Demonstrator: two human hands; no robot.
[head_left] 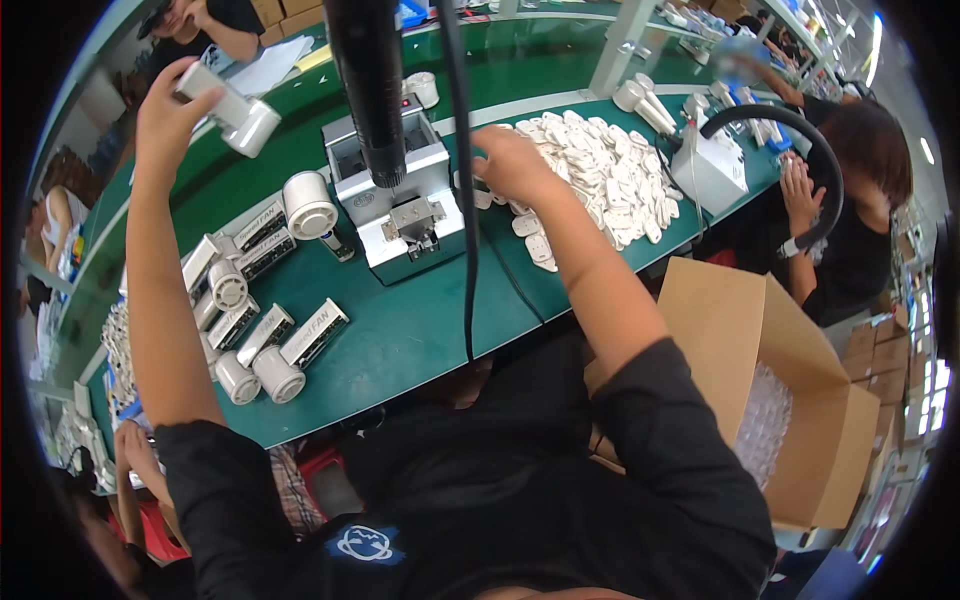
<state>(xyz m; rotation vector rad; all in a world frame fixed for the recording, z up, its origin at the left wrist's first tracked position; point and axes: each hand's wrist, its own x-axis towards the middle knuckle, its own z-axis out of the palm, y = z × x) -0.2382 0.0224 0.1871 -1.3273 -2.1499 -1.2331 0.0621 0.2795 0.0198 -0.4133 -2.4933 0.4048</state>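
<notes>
My left hand (172, 115) is raised at the upper left, its fingers wrapped round a white handheld fan (232, 112) with a round head and a flat grip. My right hand (512, 165) is by the left end of a heap of small white cover plates (600, 175), just right of a grey metal press fixture (408, 205). Its fingers are bent in, partly behind a black cable; what they hold, if anything, is hidden. Several white fans (275, 375) lie on the green table left of the fixture, and another fan (310, 205) stands beside it.
A black cylindrical tool (365, 90) hangs over the fixture, with a black cable (462, 120) beside it. An open cardboard box (805, 410) with clear plastic inside is at my right. A white machine with a black hose (710, 165) stands farther right. Co-workers sit around the green table (390, 340).
</notes>
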